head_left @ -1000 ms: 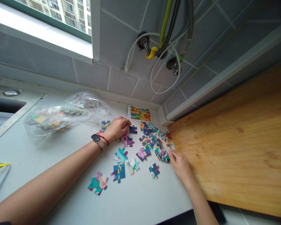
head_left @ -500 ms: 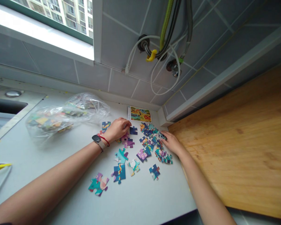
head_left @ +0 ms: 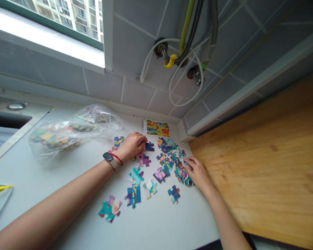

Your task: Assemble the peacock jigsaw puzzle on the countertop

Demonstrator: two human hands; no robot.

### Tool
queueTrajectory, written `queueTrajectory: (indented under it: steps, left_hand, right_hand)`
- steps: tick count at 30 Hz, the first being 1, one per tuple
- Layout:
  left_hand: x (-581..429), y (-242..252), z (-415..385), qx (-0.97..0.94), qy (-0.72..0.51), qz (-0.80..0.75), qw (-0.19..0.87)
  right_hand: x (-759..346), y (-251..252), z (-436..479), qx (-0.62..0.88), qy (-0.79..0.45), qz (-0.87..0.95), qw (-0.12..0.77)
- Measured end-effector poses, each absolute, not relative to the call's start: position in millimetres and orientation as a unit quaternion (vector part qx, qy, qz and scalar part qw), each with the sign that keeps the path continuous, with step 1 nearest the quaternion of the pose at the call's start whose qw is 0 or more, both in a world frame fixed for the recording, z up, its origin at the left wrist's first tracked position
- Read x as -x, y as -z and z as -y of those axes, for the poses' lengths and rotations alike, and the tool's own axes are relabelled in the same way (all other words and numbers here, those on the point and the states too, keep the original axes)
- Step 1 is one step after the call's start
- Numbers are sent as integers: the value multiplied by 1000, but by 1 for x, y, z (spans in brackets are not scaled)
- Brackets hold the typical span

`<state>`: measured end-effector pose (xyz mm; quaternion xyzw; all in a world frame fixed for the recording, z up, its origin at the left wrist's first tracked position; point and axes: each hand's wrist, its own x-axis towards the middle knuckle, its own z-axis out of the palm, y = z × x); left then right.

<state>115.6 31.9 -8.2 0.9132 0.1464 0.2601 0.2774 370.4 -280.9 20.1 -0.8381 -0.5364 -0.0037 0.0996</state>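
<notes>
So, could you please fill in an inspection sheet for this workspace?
Surface: white countertop, partly covered.
Job's things: puzzle pieces, some heaped, others apart; picture card behind them.
Clutter: clear plastic bag with colourful contents, left of the pieces.
Hands: left hand over pieces, grip hidden; right hand at the heaped ones, grip unclear.
Cables: white cord looped against the wall, near a yellow hose.
Surroundings: window, tiled wall, wooden board.

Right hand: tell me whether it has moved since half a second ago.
Yes: the right hand has drawn back toward the picture's lower edge, farther from the tiled wall.
</notes>
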Motion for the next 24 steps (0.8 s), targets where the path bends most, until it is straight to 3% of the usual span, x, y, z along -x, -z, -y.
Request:
queueTrajectory:
  steps: [9,18,24]
  left_hand:
    - [-106,1,-20,-942,-262,-66,198]
    - [-88,-38,19,-963,-236,6,128]
    - [-10,-35,77,-978,-124,23,168]
  right_hand:
    - [-331,-18,296,833,59,528,152]
    - [-272,-19,275,802,-28,583,124]
    - [-217,-11,312,758,-3,612,227]
